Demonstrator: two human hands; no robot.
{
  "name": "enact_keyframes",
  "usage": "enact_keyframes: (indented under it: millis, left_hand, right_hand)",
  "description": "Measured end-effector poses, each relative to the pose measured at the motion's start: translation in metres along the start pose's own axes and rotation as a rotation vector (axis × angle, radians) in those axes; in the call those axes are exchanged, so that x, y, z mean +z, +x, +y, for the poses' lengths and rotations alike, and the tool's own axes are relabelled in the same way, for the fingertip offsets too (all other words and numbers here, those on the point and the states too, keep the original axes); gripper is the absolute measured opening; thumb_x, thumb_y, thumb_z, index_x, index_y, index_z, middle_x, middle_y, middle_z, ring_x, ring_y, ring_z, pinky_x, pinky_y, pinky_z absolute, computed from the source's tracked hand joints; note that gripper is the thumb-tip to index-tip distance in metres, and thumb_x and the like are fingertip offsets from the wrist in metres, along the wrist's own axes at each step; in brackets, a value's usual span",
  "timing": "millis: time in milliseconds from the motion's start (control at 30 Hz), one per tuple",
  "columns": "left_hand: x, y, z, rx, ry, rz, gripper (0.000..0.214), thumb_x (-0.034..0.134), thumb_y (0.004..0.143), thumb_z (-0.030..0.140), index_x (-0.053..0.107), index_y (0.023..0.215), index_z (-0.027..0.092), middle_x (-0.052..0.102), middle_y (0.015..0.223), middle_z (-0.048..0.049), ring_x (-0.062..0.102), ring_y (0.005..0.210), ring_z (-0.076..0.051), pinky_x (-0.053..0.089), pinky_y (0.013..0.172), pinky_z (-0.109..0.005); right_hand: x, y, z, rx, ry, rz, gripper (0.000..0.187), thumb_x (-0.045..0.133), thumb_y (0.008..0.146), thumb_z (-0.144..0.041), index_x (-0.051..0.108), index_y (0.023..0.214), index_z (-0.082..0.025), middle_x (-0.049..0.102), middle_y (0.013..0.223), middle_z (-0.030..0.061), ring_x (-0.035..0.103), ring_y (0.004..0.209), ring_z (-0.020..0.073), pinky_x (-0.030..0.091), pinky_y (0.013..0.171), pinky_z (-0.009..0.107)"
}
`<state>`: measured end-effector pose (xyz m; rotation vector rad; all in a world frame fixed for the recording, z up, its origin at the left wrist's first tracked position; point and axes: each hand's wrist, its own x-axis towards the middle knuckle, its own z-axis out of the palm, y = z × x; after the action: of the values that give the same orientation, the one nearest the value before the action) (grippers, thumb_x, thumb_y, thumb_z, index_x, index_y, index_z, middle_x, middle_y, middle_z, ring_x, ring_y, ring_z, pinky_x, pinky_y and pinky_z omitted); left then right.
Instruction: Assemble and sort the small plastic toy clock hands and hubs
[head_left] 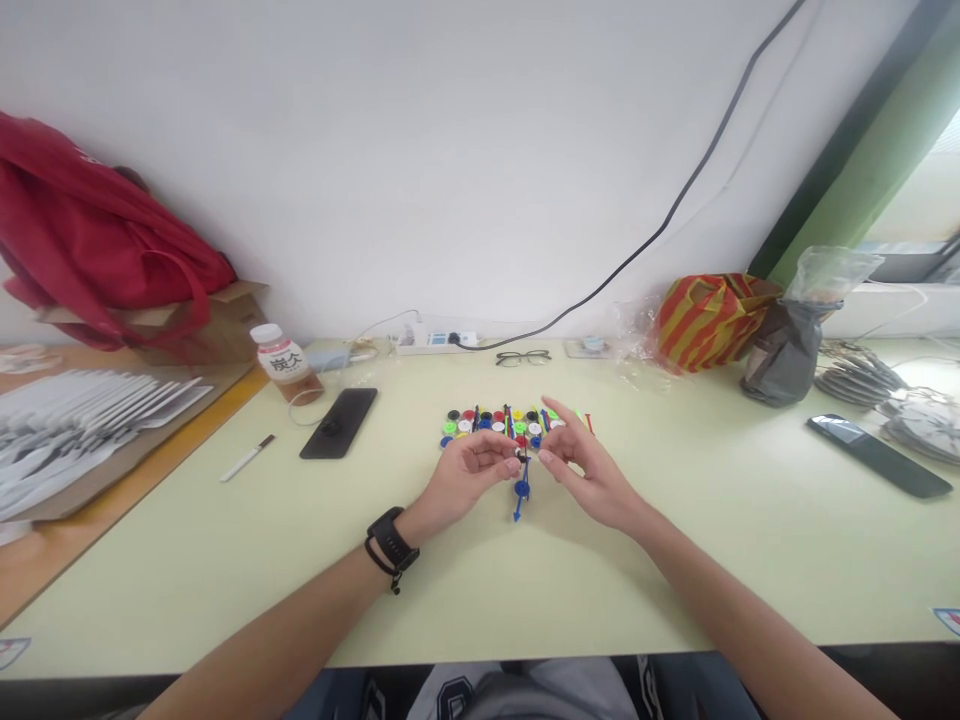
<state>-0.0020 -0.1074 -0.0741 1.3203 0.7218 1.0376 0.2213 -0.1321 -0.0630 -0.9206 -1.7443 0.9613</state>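
Observation:
My left hand (pixel 472 468) is closed in a pinch, thumb against fingertips, on a small black-and-white piece (pixel 523 456). Just below the fingertips is a blue arrow-shaped piece (pixel 517 513) with a round blue disc (pixel 522 489) on it. Whether it joins the pinched piece or lies on the table, I cannot tell. My right hand (pixel 592 470) is beside it, thumb and index finger apart, with nothing plainly held. Behind both hands lie several coloured round discs (pixel 486 417) and thin coloured arrow-like strips (pixel 508 415) in rows, partly hidden by my fingers.
A pale green table (pixel 450 600) holds a drink bottle (pixel 285 362), a black phone (pixel 339 424), a pen (pixel 248 458), eyeglasses (pixel 523 357), a power strip (pixel 436 345), a striped bag (pixel 709 320), a grey bag (pixel 784 350) and a dark handset (pixel 877 455). Stacked white parts (pixel 82 420) stand left.

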Motion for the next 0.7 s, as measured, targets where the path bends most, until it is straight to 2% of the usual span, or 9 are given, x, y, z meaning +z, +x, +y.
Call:
enact_keyframes:
  millis: [33,100,133,167,200,267,400,533,700]
  left_hand:
    - [0.000,0.000,0.000,0.002,0.005,-0.002,0.034,0.088,0.078,0.033,0.072,0.102,0.015,0.075,0.093,-0.0062,0.073,0.084,-0.017,0.062,0.084,-0.033]
    - [-0.001,0.000,-0.002,0.015,0.023,-0.001,0.034,0.088,0.079,0.034,0.072,0.102,0.015,0.076,0.093,-0.0066,0.074,0.084,-0.018,0.062,0.084,-0.033]
    - [-0.002,0.000,-0.002,0.022,0.036,0.003,0.034,0.088,0.079,0.034,0.072,0.102,0.016,0.077,0.094,-0.0070,0.074,0.085,-0.018,0.062,0.085,-0.033]
    - [-0.002,0.000,-0.003,0.028,0.049,0.011,0.033,0.087,0.079,0.035,0.072,0.102,0.016,0.077,0.095,-0.0072,0.074,0.086,-0.018,0.062,0.085,-0.034]
    - [-0.002,0.000,-0.003,0.033,0.061,0.022,0.033,0.087,0.079,0.035,0.072,0.101,0.016,0.077,0.096,-0.0073,0.075,0.086,-0.019,0.062,0.086,-0.034]
    - [-0.002,0.000,-0.004,0.042,0.075,0.049,0.034,0.087,0.079,0.036,0.071,0.100,0.016,0.077,0.095,-0.0070,0.075,0.085,-0.019,0.062,0.086,-0.035]
    - [-0.001,-0.001,-0.001,0.061,0.092,0.103,0.033,0.087,0.079,0.037,0.069,0.096,0.016,0.076,0.090,-0.0057,0.075,0.083,-0.019,0.063,0.082,-0.035]
    - [-0.001,-0.001,0.002,0.090,0.137,0.182,0.030,0.086,0.078,0.036,0.065,0.089,0.017,0.072,0.082,-0.0020,0.073,0.074,-0.017,0.061,0.072,-0.029]
    - [0.002,-0.003,0.000,0.057,0.262,0.241,0.029,0.082,0.081,0.034,0.058,0.077,0.018,0.066,0.068,0.0006,0.064,0.058,-0.012,0.052,0.056,-0.023]
  right_hand:
    - [0.001,0.000,0.000,0.006,0.020,0.016,0.064,0.057,0.100,-0.048,0.033,0.157,-0.032,0.060,0.097,0.0033,0.056,0.074,0.0168,0.050,0.069,0.033]
    - [0.002,0.000,0.000,0.034,0.044,0.006,0.045,0.055,0.101,-0.051,0.054,0.141,-0.030,0.061,0.096,0.0028,0.053,0.072,0.0157,0.049,0.068,0.032]
    - [0.001,0.000,0.000,0.057,0.058,-0.032,0.035,0.051,0.102,-0.053,0.067,0.118,-0.026,0.060,0.087,0.0023,0.051,0.069,0.0158,0.047,0.067,0.032]
    - [0.000,0.000,0.000,0.083,0.076,-0.079,0.043,0.046,0.103,-0.056,0.070,0.089,-0.023,0.056,0.075,0.0017,0.049,0.065,0.0159,0.045,0.065,0.032]
    - [-0.001,0.001,0.001,0.105,0.099,-0.119,0.057,0.042,0.104,-0.059,0.060,0.065,-0.022,0.049,0.063,0.0009,0.045,0.060,0.0158,0.042,0.062,0.033]
    - [-0.005,0.003,0.001,0.128,0.144,-0.144,0.071,0.036,0.103,-0.064,0.037,0.046,-0.022,0.035,0.051,-0.0003,0.038,0.053,0.0151,0.037,0.057,0.033]
    - [-0.011,0.005,0.001,0.126,0.133,-0.059,0.070,0.034,0.103,-0.067,0.043,0.050,-0.022,0.042,0.053,0.0004,0.041,0.055,0.0156,0.037,0.059,0.033]
    - [-0.012,0.005,-0.002,0.152,0.086,-0.095,0.067,0.037,0.102,-0.067,0.055,0.058,-0.021,0.049,0.057,0.0016,0.046,0.057,0.0159,0.038,0.058,0.032]
    - [-0.011,0.005,-0.007,0.172,0.032,-0.114,0.066,0.038,0.101,-0.068,0.055,0.058,-0.020,0.051,0.058,0.0017,0.047,0.057,0.0153,0.039,0.057,0.031]
